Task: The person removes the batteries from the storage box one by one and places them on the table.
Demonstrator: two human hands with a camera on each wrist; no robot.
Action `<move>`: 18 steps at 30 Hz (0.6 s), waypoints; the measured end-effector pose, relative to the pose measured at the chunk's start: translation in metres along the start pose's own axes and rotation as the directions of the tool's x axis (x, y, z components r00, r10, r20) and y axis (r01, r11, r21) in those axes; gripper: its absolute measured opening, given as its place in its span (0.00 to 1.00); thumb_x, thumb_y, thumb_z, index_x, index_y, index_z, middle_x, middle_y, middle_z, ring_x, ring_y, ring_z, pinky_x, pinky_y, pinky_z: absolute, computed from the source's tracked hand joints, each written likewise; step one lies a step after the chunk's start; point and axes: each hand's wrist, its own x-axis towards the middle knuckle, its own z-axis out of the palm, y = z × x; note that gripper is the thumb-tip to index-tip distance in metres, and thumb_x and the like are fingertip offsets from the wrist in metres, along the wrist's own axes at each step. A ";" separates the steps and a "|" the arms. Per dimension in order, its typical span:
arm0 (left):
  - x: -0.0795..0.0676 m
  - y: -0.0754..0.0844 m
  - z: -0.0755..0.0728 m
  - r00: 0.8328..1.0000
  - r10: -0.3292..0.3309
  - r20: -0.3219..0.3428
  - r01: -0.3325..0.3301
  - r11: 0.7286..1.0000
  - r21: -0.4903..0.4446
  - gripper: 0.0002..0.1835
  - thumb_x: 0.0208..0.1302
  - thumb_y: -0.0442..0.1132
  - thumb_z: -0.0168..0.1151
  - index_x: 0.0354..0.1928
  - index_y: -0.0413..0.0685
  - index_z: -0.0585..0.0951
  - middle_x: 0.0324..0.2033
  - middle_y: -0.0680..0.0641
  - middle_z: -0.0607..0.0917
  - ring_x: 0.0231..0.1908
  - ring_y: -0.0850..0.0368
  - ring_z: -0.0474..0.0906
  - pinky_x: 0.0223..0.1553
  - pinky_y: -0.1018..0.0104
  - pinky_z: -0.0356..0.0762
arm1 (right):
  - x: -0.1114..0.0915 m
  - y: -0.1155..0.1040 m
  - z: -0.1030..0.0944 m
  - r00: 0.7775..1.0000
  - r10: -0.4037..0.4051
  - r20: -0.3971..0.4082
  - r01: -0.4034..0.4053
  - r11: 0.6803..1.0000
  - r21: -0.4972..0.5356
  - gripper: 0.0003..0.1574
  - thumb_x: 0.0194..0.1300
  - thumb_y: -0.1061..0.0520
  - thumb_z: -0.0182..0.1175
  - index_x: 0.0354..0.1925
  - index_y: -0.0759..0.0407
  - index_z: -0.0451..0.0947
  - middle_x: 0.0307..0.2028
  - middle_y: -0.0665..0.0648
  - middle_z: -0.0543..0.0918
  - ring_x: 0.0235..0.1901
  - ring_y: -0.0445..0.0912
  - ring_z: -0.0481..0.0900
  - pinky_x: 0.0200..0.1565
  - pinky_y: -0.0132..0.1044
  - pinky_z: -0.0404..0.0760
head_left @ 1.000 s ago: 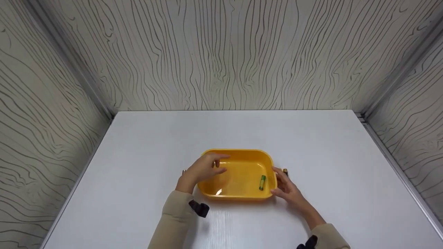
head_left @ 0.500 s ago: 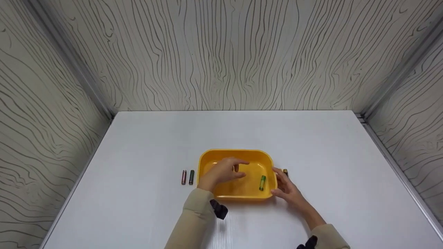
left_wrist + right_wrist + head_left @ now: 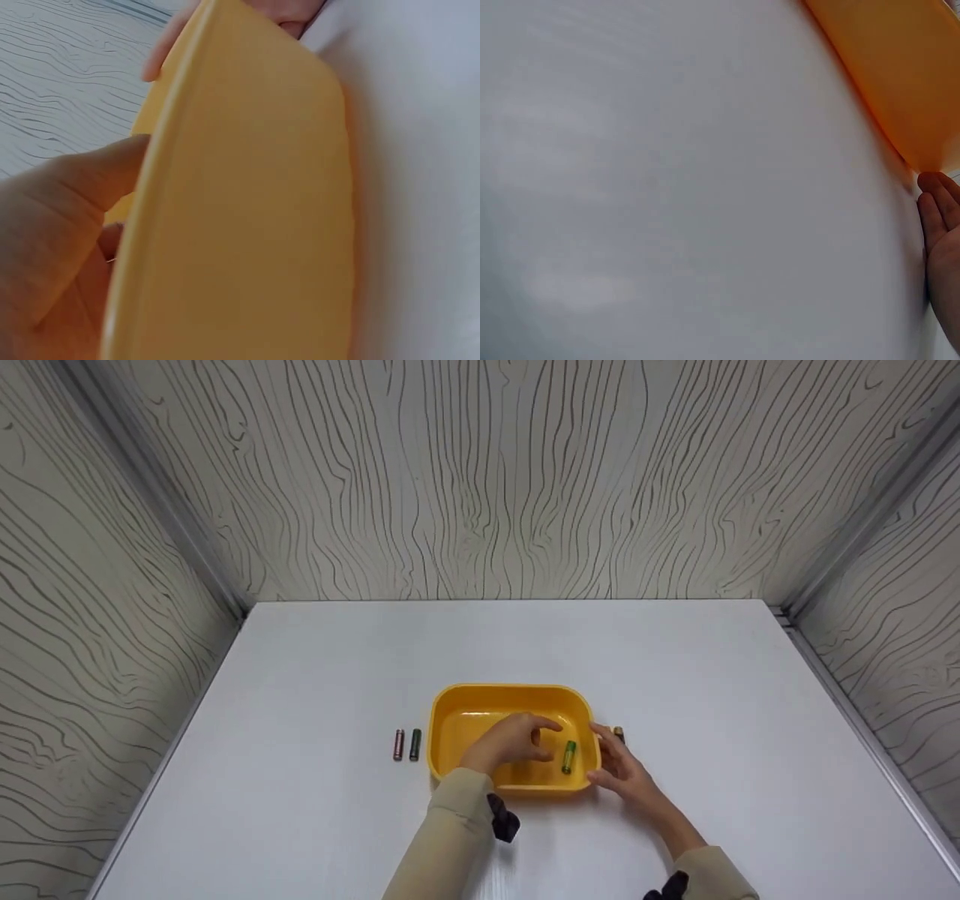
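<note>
A yellow rectangular tray (image 3: 457, 735) stands on the white table, and a green AAA-size battery (image 3: 569, 757) lies inside near its right end. My left hand (image 3: 514, 739) reaches into the tray over the front rim, thumb and forefinger apart, the fingertips just left of the green battery. In the left wrist view the left hand (image 3: 56, 240) is partly hidden by the tray wall (image 3: 247, 187). My right hand (image 3: 626, 772) holds the tray's right end, with fingertips on the rim. Its lower fingers (image 3: 939, 202) rest against the outer wall in the right wrist view.
Left of the tray, a red battery (image 3: 398, 745) and a dark green battery (image 3: 415, 745) lie side by side on the table (image 3: 315, 802). A dark battery with a copper-coloured end (image 3: 619, 733) lies behind the right hand, partly hidden. Patterned panels (image 3: 480, 480) enclose the table.
My left hand has moved right across the inside of the tray toward the green battery, uncovering the two batteries at left. The right hand and the tray have stayed put.
</note>
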 end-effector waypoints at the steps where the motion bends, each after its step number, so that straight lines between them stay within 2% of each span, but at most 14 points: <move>1: 0.001 0.001 0.002 1.000 -0.006 -0.001 0.006 1.000 0.001 0.23 0.59 0.40 0.70 0.58 0.55 0.81 0.23 0.53 0.73 0.25 0.61 0.67 0.29 0.73 0.66 | 0.000 0.001 0.000 1.000 -0.005 0.003 0.005 1.000 0.003 0.45 0.69 0.62 0.56 0.76 0.54 0.46 0.68 0.70 0.63 0.58 0.33 0.73 0.59 0.20 0.67; 5: 0.005 0.005 0.008 0.999 -0.037 -0.017 0.037 0.999 -0.008 0.24 0.56 0.39 0.71 0.57 0.57 0.81 0.23 0.53 0.74 0.26 0.60 0.68 0.32 0.73 0.68 | 0.001 0.002 -0.001 1.000 -0.016 0.008 0.016 1.000 0.014 0.45 0.69 0.62 0.55 0.76 0.56 0.45 0.70 0.71 0.61 0.59 0.31 0.71 0.60 0.19 0.66; 9: 0.008 0.007 0.014 0.996 -0.082 -0.039 0.080 0.996 -0.034 0.25 0.54 0.38 0.73 0.57 0.59 0.82 0.27 0.53 0.76 0.31 0.59 0.71 0.40 0.70 0.73 | 0.000 0.001 -0.001 1.000 0.005 -0.002 -0.005 1.000 0.007 0.46 0.69 0.61 0.56 0.76 0.54 0.46 0.70 0.69 0.61 0.59 0.29 0.70 0.60 0.18 0.65; 14: 0.009 0.012 0.021 0.992 -0.114 -0.057 0.111 0.993 -0.047 0.26 0.52 0.36 0.74 0.56 0.59 0.82 0.40 0.54 0.84 0.38 0.59 0.74 0.56 0.62 0.77 | 0.001 0.000 0.000 1.000 0.026 -0.004 -0.026 1.000 -0.003 0.46 0.69 0.60 0.57 0.76 0.52 0.46 0.70 0.68 0.61 0.59 0.27 0.70 0.60 0.18 0.65; 18: 0.009 0.016 0.026 0.991 -0.116 -0.069 0.116 0.993 -0.003 0.28 0.51 0.35 0.75 0.56 0.61 0.82 0.48 0.54 0.85 0.43 0.60 0.75 0.62 0.60 0.74 | 0.000 0.000 0.000 1.000 0.025 -0.007 -0.025 1.000 -0.003 0.46 0.69 0.60 0.57 0.76 0.52 0.46 0.71 0.68 0.61 0.59 0.28 0.70 0.60 0.18 0.65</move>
